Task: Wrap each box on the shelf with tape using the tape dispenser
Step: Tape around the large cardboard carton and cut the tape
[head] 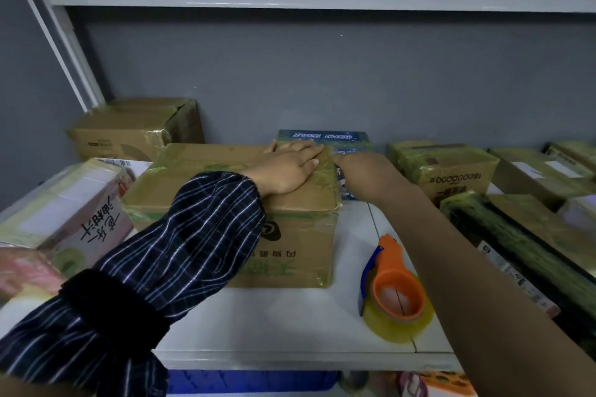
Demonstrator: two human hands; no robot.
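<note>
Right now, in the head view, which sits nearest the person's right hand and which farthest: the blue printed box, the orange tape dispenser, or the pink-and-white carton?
1. Blue printed box, just behind the right hand.
2. Orange tape dispenser, toward the person.
3. Pink-and-white carton, far left.

A navy sleeve (200, 235) with thin pale checks covers the left arm (232, 200), gathered at the wrist. A black band (113, 303) circles it.

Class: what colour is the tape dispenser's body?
Orange, with a blue blade guard, on the tape dispenser; head view.
</note>
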